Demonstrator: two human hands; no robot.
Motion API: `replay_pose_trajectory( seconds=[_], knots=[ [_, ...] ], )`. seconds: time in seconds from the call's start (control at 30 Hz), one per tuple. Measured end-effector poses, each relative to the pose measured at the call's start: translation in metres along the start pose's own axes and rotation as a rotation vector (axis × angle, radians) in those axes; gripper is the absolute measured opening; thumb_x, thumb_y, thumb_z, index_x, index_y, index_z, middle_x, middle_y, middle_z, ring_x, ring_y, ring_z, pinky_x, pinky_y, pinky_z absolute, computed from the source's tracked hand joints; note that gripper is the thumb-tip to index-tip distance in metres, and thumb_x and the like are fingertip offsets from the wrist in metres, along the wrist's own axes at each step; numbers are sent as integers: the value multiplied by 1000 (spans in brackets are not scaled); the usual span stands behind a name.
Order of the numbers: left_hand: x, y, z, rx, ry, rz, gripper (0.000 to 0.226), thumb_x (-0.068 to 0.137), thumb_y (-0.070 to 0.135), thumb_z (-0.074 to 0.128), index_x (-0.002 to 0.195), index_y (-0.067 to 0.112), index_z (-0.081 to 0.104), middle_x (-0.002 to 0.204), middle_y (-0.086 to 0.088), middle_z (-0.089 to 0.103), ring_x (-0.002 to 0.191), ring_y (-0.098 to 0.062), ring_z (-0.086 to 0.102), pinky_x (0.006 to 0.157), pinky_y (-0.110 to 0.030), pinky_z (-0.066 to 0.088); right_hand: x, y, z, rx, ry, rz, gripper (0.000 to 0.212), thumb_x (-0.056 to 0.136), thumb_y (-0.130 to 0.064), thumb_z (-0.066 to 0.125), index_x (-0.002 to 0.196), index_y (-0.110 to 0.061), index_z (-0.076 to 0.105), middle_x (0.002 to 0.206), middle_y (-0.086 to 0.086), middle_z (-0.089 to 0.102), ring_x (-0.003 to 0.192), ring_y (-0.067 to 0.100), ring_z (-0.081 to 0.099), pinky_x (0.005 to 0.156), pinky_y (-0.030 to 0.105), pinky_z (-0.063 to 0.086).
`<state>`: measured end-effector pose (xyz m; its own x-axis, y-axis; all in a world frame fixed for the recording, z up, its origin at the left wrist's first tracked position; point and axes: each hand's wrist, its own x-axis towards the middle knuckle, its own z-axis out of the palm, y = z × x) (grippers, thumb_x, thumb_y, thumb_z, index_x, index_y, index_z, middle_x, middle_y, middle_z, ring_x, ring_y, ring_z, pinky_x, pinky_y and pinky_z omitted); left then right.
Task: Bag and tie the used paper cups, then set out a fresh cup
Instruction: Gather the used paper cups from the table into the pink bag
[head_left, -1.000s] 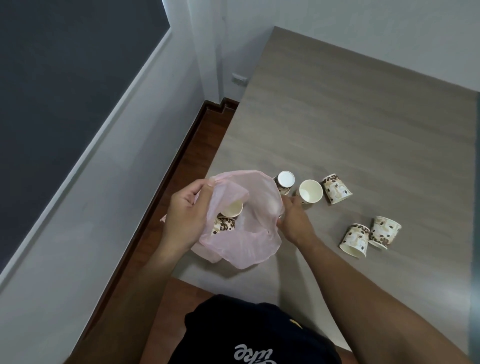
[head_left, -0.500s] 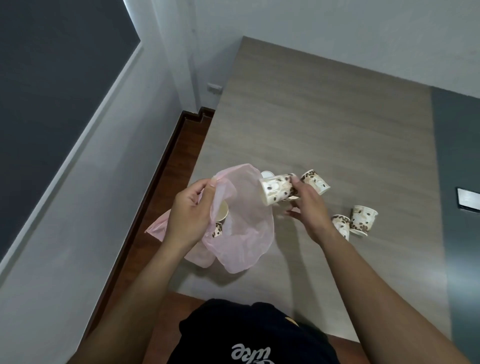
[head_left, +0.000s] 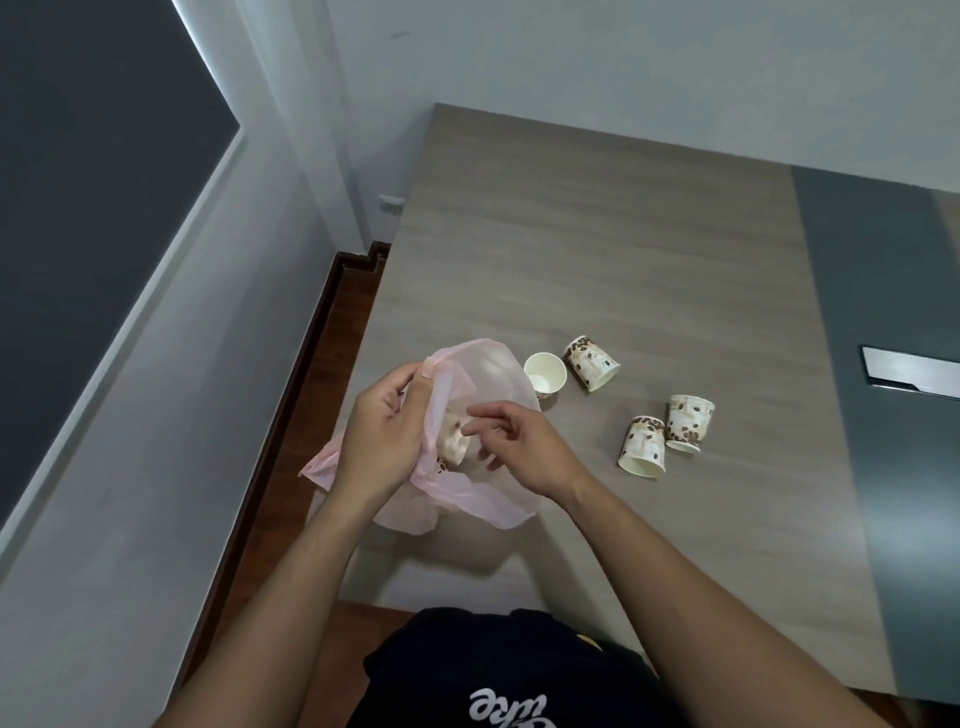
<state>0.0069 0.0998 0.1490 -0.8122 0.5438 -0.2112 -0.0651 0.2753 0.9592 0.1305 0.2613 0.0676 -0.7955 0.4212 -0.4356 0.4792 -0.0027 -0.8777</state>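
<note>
Patterned cup (head_left: 454, 441) now dropped into pink bag (head_left: 496, 371) (another glimpsed beneath), rim gripped by left hand (head_left: 382, 434), right hand (head_left: 522, 449) slack, empty, four cups (head_left: 643, 446) left on table (head_left: 623, 260).

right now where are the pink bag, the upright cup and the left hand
pink bag (head_left: 467, 501): head view, lower front wall
upright cup (head_left: 544, 370): head view, inside wall
left hand (head_left: 383, 439): head view, back of hand

Left hand (head_left: 384, 436) lifted, thumb and fingers pinched the pink plastic bag (head_left: 493, 379) at its rim, right hand (head_left: 524, 452) just beside it, fingers loosely spread, held nothing, both bare forearms reached forward
</note>
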Motion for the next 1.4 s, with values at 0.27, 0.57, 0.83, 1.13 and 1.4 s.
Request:
replay_pose_trajectory(
  seconds=[0.27,0.57,0.83,1.13,1.4],
  knots=[
    [-5,9,28,8,-34,-19,31,117,38,55,123,25,82,109,7,86,108,-12,80,98,-37,64,-14,46,-85,-53,358,111,18,105,-14,67,122,-16,74,112,1,80,81,14,71,76,35,61],
    [-5,12,65,25,-66,-32,31,117,34,56,114,23,84,93,5,84,88,-11,76,76,-19,55,-16,133,-158,-399,477,355,48,95,-22,76,142,-18,68,136,18,71,122,38,67,106,41,51],
    [-5,4,76,53,-69,-70,31,117,36,55,111,23,83,93,-7,83,84,-18,75,76,-32,56,-31,168,-136,-487,241,499,46,99,-44,75,141,-32,64,144,27,50,137,46,52,120,43,40],
    [-8,5,73,55,-73,-114,31,117,34,55,108,25,83,103,-14,81,91,-29,76,80,-37,56,-39,169,-129,-257,331,600,64,88,-34,88,124,-10,41,126,13,62,120,37,67,92,38,48],
    [5,0,70,-15,-7,-134,44,113,49,57,103,13,80,102,-35,71,83,-24,65,80,-43,51,-27,62,-114,192,130,236,30,106,-31,68,133,-23,60,108,3,73,81,14,68,68,25,54]
  ],
)
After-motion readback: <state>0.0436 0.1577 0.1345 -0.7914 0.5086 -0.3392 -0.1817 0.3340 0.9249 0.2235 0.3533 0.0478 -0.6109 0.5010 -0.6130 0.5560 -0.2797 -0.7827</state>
